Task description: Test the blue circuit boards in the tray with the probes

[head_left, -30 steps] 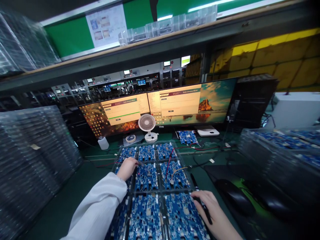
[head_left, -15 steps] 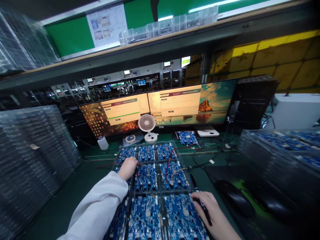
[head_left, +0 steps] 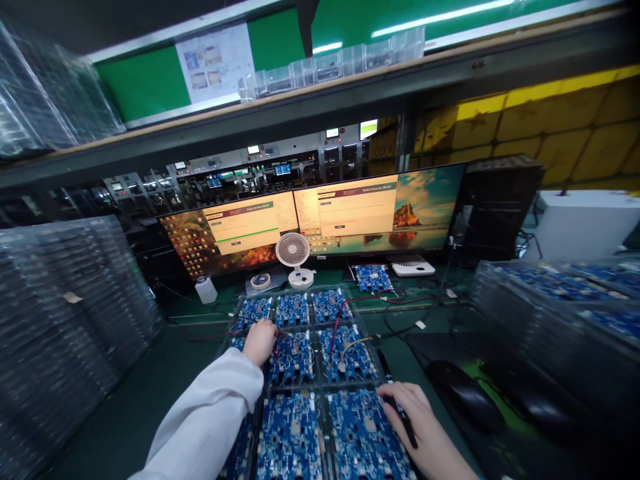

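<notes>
Green bench — circuit-board tray, fan, bottle

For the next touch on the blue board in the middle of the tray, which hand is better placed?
Left, I'd say: the left hand is at the middle board's far left corner. The right hand is farther off, beside a nearer board, with a black pen-like tool in its grip.

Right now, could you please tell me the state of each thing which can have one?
Left screen: lit.
Right screen: lit.
White fan: upright; spinning, cannot tell.
White bottle: upright.
Black pen: in right hand.
Red light: lit, beside left hand.
Near boards: lying in tray compartments.
</notes>
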A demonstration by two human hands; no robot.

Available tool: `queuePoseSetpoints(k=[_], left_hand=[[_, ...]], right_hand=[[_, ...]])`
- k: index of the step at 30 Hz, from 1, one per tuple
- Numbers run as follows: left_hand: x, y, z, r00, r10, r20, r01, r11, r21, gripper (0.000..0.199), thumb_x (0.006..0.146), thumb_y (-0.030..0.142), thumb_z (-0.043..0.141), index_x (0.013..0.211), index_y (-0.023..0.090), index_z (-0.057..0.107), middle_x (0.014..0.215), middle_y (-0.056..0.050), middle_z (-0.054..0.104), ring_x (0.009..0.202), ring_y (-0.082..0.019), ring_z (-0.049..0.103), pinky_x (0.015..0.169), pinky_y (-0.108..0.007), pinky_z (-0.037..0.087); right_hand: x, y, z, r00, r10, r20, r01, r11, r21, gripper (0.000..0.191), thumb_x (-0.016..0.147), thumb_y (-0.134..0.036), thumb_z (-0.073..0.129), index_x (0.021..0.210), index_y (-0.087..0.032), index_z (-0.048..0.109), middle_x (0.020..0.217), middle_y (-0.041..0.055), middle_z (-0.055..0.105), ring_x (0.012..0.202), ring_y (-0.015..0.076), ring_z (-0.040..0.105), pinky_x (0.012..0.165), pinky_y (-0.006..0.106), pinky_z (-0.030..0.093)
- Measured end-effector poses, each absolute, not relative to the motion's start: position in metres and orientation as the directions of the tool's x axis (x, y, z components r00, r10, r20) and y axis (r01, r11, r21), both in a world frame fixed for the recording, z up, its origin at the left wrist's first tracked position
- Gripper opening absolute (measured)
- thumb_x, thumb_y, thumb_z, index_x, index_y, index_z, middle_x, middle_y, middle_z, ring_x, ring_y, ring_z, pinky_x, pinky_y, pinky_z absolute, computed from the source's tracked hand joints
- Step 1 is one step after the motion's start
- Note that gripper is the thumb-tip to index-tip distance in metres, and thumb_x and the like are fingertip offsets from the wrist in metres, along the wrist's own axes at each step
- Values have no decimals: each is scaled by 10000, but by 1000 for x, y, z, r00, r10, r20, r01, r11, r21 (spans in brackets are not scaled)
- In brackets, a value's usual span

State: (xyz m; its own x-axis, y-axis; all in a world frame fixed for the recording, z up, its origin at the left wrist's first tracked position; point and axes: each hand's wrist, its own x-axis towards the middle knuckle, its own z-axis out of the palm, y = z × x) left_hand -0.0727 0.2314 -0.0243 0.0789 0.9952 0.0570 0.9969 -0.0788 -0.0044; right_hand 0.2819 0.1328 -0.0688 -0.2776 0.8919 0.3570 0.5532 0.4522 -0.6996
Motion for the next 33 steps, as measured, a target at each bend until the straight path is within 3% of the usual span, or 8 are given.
queuePoseSetpoints(k=[9,13,17,21,24,28,33], left_hand=[[-63,204,-8,72,977,200,996,-79,29,273,873,138,418,949,178,677,1032,-85,654,1058,-254,546,971,-400,387],[-25,183,9,130,958,255,949,-194,246,256,847,116,426,902,183,667,991,-69,651,1011,-207,559,957,-335,424],[26,172,10,300,939,167,822,-344,454,285,809,135,482,986,240,678,1082,-55,638,1078,-204,549,1012,-341,412],[58,182,-9,304,951,55,809,-288,512,383,777,182,559,1148,228,639,1192,-84,615,1152,-229,532,1053,-355,387],[68,196,-23,227,973,34,827,-211,521,423,758,192,593,1179,171,620,1064,-86,677,1045,-230,583,983,-346,431],[74,205,-28,226,974,23,830,-205,519,223,755,155,570,931,153,706,860,-72,705,879,-219,616,883,-345,460],[78,200,-12,366,930,25,766,-316,559,139,761,159,580,830,188,697,901,-30,700,883,-166,616,838,-260,459]], right_hand=[[281,131,-67,-253,883,395,537,467,-702,199,915,-335,447,975,-243,613,962,77,651,967,222,606,877,392,530],[282,131,-65,-215,870,444,519,487,-702,210,918,-325,426,986,-241,606,974,83,660,972,229,618,880,402,535],[283,132,-69,-176,865,471,508,490,-709,219,900,-326,447,1017,-241,612,993,87,667,991,237,629,892,413,534],[290,137,-74,-111,868,485,492,472,-732,231,888,-332,448,1030,-233,601,994,90,670,963,229,644,868,389,546],[298,146,-77,-66,872,484,500,449,-741,244,887,-348,432,1030,-223,585,983,97,667,911,223,655,828,381,559],[307,162,-83,-30,881,472,499,423,-756,271,877,-351,416,1061,-216,561,999,102,661,873,215,664,821,390,564],[307,188,-92,-28,885,465,477,421,-772,313,835,-291,436,1125,-231,535,1280,110,582,1193,224,564,1034,423,458]])
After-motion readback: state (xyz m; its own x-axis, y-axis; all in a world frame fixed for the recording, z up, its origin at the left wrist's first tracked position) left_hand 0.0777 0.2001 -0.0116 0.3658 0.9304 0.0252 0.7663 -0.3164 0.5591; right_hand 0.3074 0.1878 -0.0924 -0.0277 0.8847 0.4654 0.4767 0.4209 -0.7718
